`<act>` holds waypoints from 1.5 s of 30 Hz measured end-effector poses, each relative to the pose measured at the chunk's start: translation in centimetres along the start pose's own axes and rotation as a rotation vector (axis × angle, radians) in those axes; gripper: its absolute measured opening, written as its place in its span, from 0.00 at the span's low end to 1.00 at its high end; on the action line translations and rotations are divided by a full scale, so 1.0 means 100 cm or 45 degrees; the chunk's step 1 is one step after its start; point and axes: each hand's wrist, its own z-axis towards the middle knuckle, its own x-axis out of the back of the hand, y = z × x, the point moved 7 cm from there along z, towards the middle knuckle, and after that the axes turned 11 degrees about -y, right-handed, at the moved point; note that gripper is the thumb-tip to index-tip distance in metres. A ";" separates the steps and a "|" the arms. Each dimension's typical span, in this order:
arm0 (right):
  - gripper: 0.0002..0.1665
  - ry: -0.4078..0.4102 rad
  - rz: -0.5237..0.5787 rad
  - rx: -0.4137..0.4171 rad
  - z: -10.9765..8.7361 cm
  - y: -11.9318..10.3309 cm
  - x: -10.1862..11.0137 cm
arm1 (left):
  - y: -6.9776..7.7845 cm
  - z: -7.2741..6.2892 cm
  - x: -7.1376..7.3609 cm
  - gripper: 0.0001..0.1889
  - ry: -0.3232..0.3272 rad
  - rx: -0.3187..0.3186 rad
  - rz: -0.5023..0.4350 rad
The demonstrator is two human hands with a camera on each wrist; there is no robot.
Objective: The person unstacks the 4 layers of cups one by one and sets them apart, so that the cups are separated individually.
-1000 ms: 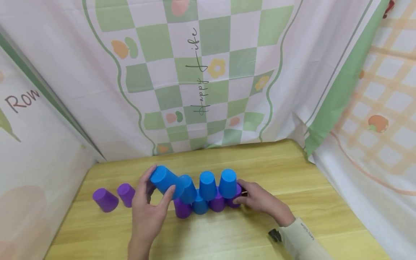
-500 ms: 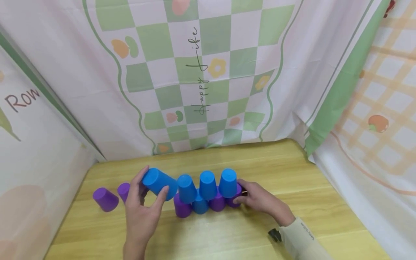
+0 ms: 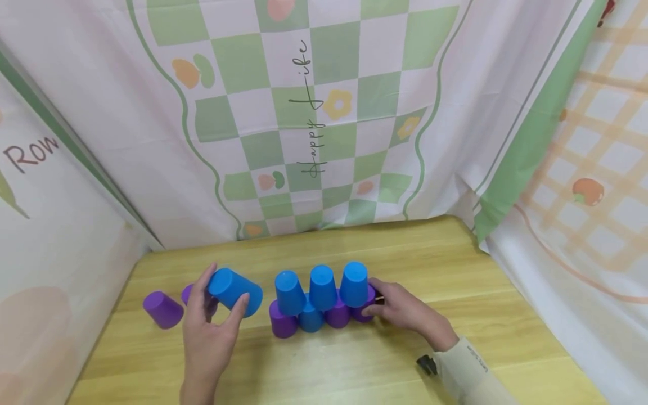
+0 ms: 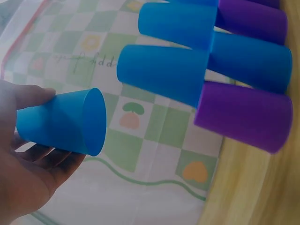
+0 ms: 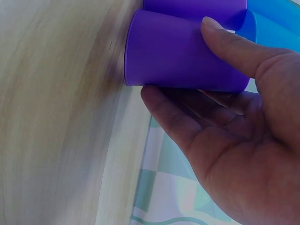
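Note:
My left hand [image 3: 208, 343] holds a tilted blue cup [image 3: 235, 292] between thumb and fingers, raised off the table and apart from the stack. In the left wrist view the rim of this blue cup [image 4: 61, 121] points toward the stack. The stack's bottom row has a purple cup [image 3: 283, 325], a blue cup [image 3: 311, 319] and two more purple ones, all upside down. Three upturned blue cups [image 3: 322, 288] stand over the gaps as a second row. At the right end my right hand [image 3: 407, 310] grips the last purple cup [image 5: 183, 54], thumb on its near side.
One loose purple cup [image 3: 163, 310] stands upside down at the left of the wooden table [image 3: 324, 371]. A second purple cup [image 3: 187, 293] is mostly hidden behind my left hand. Patterned cloth [image 3: 334, 140] hangs behind the table and along both sides.
My left hand has drawn left with its blue cup, away from the upper row's left cup. It now covers more of the second loose purple cup. My right hand has stayed in place.

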 end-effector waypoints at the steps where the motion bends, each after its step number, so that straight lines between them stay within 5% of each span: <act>1: 0.24 -0.001 -0.001 0.004 0.000 0.000 0.000 | -0.001 -0.001 0.001 0.42 0.005 0.003 0.016; 19: 0.25 0.003 -0.004 0.006 0.000 -0.001 0.002 | -0.029 -0.008 0.041 0.43 0.120 0.040 0.115; 39: 0.25 -0.007 -0.005 0.004 0.000 -0.001 0.000 | -0.054 -0.018 0.072 0.40 0.213 0.242 0.193; 45: 0.24 -0.003 -0.022 0.018 0.000 -0.002 0.000 | -0.057 -0.020 0.078 0.38 0.262 0.229 0.152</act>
